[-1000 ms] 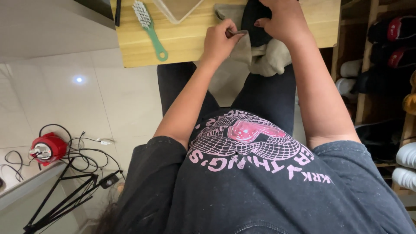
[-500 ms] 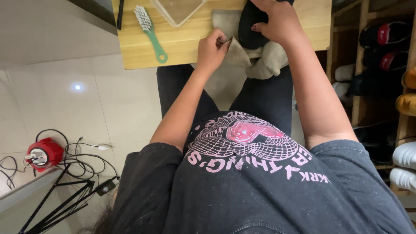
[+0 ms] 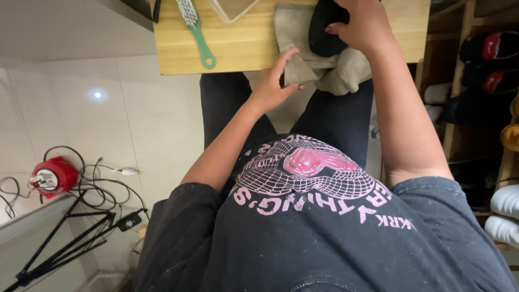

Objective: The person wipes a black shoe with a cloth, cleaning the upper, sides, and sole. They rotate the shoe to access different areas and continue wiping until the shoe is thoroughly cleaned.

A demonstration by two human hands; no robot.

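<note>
- Beige cloth (image 3: 303, 38) lies spread on the near edge of the wooden table (image 3: 243, 48), one crumpled end hanging off the edge over the person's lap.
- A black shoe-like object (image 3: 324, 32) rests on top of the cloth, partly hidden under the right hand (image 3: 365, 27), whose fingers curl down around it in a firm hold.
- The left hand (image 3: 273, 84) sits at the table's edge with fingers loosely spread, fingertips touching the cloth's lower fold; it pinches nothing that I can make out.
- On the bare light wood to the left lies a green-handled brush (image 3: 197, 30), bristles toward the far side, well apart from the cloth. Beside it is the corner of a pale tray (image 3: 232, 8).
- Below the table the floor (image 3: 108, 108) is pale glossy tile with a spot of reflected light.
- Down on the left, a red round device (image 3: 53, 176) sits among tangled black cables (image 3: 97, 181), near the legs of a black stand (image 3: 70, 246).
- Along the right, wooden shelves (image 3: 465, 70) hold shoes in red, black and white.
</note>
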